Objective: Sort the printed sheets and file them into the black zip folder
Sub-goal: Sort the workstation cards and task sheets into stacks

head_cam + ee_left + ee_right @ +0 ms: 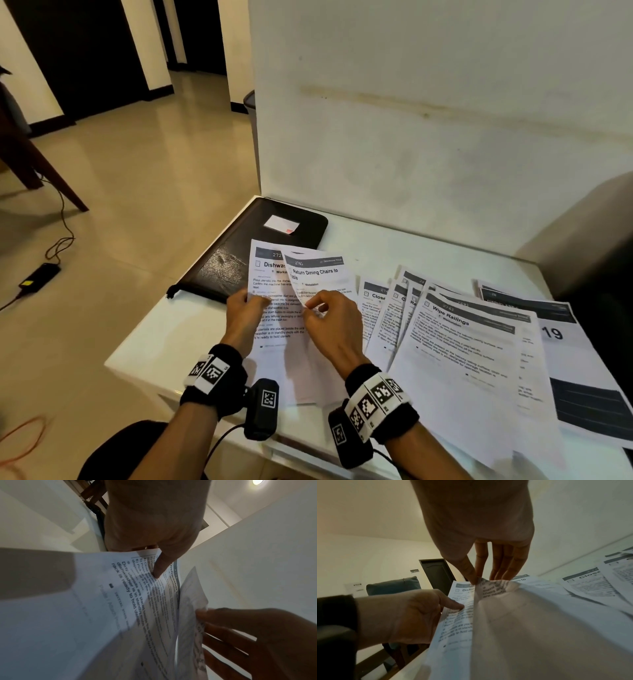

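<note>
Left hand (244, 310): thumb pressed on the face of the "Dishwasher" sheet (270, 308), fingers curled behind its left edge, gripping it
Right hand (334, 323): thumb and forefinger pinch the bent edge of the "Return Dining Chairs to Table" sheet (317, 274); the other fingers are straight behind the paper
Held sheets: both lifted above the desk (394, 246) near its front edge, the dining-chairs sheet overlapping the right side of the dishwasher sheet and curling where it is pinched
Black zip folder (260, 243): flat and closed at the far left corner of the desk, a white label (281, 224) on its cover; the tops of the held sheets cover its near right part in the head view
Fanned sheets (445, 329): spread overlapping across the right half of the desk, "Wipe Railings" on top, a "Close…" heading showing at the left of the fan
Sheet marked "19" (561, 342): at the right edge, partly under the fan
Floor: black power adapter (39, 275) with cable, left of the desk
</note>
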